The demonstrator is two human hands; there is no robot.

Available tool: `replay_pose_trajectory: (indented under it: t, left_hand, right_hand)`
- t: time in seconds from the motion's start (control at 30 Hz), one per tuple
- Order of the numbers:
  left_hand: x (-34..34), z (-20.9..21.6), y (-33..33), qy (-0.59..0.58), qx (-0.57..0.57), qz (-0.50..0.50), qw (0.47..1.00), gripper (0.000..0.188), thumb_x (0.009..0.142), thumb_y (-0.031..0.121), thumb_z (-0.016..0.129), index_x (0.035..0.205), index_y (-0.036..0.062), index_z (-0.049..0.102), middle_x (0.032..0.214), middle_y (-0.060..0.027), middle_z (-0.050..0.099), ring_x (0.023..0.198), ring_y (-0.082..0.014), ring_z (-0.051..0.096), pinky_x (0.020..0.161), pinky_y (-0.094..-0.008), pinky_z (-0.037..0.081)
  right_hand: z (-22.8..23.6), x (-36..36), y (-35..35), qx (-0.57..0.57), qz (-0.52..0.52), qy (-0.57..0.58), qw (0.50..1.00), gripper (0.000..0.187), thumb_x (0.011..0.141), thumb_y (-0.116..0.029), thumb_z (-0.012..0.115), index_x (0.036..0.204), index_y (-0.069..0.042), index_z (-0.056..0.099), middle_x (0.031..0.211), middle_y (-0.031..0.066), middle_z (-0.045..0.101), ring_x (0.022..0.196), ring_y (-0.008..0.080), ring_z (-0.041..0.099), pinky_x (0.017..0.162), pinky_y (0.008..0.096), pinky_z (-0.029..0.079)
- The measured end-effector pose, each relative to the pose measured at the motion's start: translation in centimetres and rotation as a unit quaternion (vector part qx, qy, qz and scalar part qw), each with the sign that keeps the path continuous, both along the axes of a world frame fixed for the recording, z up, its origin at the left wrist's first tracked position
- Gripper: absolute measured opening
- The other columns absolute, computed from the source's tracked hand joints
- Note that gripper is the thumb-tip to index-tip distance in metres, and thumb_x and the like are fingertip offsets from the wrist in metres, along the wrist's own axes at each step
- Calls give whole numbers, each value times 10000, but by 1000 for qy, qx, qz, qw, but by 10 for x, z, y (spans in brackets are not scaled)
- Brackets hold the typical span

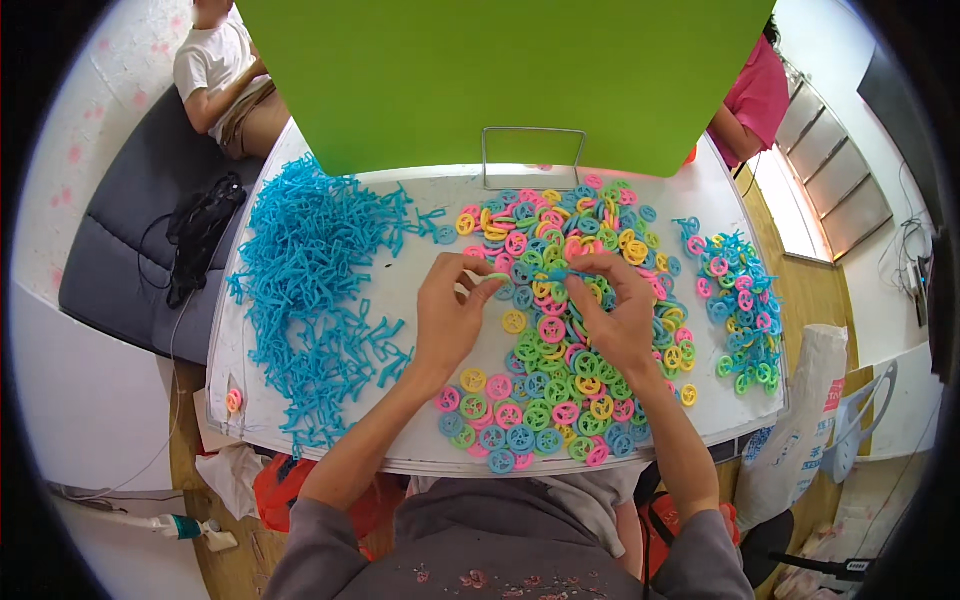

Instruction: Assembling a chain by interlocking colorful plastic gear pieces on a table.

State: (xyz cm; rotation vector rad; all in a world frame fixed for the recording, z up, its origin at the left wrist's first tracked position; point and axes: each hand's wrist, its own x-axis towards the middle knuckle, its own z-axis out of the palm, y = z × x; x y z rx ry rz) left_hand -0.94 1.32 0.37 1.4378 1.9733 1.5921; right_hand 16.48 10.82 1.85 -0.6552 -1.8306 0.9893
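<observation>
A green plastic wheel (498, 277) is pinched, nearly edge-on, between thumb and forefinger of the left hand (450, 310). Directly to its right, across a small gap, a blue plastic piece (554, 275) is gripped by the right hand's (615, 308) fingertips. Its long axis appears to be laid crosswise, one end pointed toward the wheel; its exact shape cannot be made out.

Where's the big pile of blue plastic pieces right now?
In the head view, the big blue pile covers the left side of the white table, left of the left hand and the multicoloured wheels.
</observation>
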Motion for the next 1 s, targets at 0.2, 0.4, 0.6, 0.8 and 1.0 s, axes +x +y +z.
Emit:
replay_pose_trajectory:
  t: [0.2,0.4,0.6,0.8,1.0]
  left_hand:
    - [-3,6,-10,-282,-1,-119,952,138,883,111,626,984,36,568,972,-36,603,753,-92,568,579,-235,453]
    - [4,6,-11,-397,-12,-173,901,171,920,145,584,1012,4,552,963,-53,610,885,-122,608,778,-268,541]
    - [2,0,-11,-446,-21,-144,883,138,924,123,576,1002,13,546,972,-53,605,889,-136,620,826,-294,548]
    - [7,-6,-11,-452,-10,-152,879,106,903,76,593,974,6,555,954,-65,615,872,-125,611,819,-284,550]
    - [6,-11,-12,-484,2,-153,861,30,899,18,569,924,10,554,939,-64,616,864,-126,612,812,-287,556]
  right_hand:
    - [4,0,-8,-10,54,-84,995,171,801,-15,657,966,17,626,904,77,661,841,135,638,774,271,506]
    - [4,-4,-14,-85,76,-79,990,191,794,-8,650,983,11,631,935,76,665,888,144,634,811,277,500]
    - [2,-6,-15,-74,141,-67,985,214,790,32,637,1001,1,638,959,74,661,863,138,638,768,272,510]
    - [-7,-3,-11,-91,117,-86,985,188,771,50,662,954,9,651,869,70,672,760,108,633,653,242,513]
    - [-8,-7,-17,-120,105,-125,979,184,784,-18,713,951,33,653,802,56,670,650,73,612,544,207,488]
